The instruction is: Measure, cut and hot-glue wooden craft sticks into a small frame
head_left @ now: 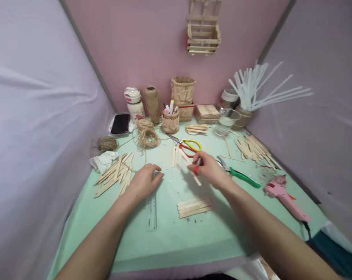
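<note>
My right hand [206, 168] is closed on a pale wooden craft stick [197, 179], held slanted above the middle of the table. Something small and red shows between its fingers; I cannot make out what it is. My left hand [145, 181] rests low over the table, thumb and fingers apart, with nothing in it. Under and below it lies a clear ruler [151, 217]. A row of craft sticks [195, 207] lies side by side nearer to me. Short stick pieces [175, 156] stand beyond the hands, beside scissors [190, 146] with yellow and red handles.
Loose sticks [114, 175] lie left, more [256, 149] at right. Green-handled cutters [242, 177] and a pink glue gun [288, 198] lie right. Twine coils [148, 138], a phone [120, 124], a marker cup [170, 122] and a glass of water [225, 125] stand at the back.
</note>
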Demonstrator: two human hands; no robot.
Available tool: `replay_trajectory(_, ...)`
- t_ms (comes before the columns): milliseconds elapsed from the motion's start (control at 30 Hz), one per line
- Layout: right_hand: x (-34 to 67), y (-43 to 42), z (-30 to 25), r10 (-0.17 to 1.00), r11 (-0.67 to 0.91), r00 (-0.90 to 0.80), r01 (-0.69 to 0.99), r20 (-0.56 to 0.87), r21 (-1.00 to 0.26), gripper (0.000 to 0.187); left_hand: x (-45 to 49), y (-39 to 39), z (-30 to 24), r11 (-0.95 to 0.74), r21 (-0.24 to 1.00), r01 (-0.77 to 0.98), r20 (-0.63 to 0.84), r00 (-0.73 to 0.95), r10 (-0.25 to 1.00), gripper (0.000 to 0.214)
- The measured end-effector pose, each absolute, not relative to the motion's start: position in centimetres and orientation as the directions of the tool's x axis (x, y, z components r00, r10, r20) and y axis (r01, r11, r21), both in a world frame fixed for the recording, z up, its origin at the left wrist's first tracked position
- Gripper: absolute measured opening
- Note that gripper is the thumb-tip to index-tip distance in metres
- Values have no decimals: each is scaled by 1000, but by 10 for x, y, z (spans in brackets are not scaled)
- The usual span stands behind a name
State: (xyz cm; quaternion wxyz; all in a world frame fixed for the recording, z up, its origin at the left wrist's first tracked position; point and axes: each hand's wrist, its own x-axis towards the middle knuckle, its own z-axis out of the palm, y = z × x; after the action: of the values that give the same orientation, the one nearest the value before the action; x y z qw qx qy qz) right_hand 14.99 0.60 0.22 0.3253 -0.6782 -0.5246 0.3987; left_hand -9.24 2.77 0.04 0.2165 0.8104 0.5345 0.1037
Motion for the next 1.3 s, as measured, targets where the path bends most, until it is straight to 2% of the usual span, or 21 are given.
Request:
replay_trajectory(100,101,3,-9,985,-165,29,450,-170,-877,22,-100,29,-5,-384,413,826,-65,447,892,30)
replay_trajectory(233,78,3,-18,991,-122,19,540,-133,-833,23,-105,29,-5,-378,367,850,-104,442,891,26)
replay_trajectory(400,81,-5,-25,989,-106,-26,587,-149,-803,19,-98,21,0,-373,364,853,-169,454,875,26)
replay_trajectory(600,94,-14,-23,985,-91,-55,643,-165,-760,16,-91,10,-1,-395,390,832,-211,498,841,40)
replay_trajectory(800,103,-20,-17,974,-92,-69,747,-215,-658,13,-86,6,-2,-424,273,864,-285,493,822,61)
replay_trajectory(933,97,-23,-19,955,-42,-164,750,-247,-660,9,-86,8,4,-442,216,870,-360,492,793,61)
replay_trajectory(1133,88,-24,-20,945,13,-261,630,-196,-776,5,-94,15,6,-421,193,886,-339,463,819,63)
replay_trajectory(1233,91,-24,-21,957,50,-246,657,-152,-752,4,-99,18,2,-426,220,878,-319,477,819,66)
replay_trajectory(1300,94,-24,-23,970,115,-234,679,-65,-725,8,-101,19,0,-436,246,866,-299,496,815,65)
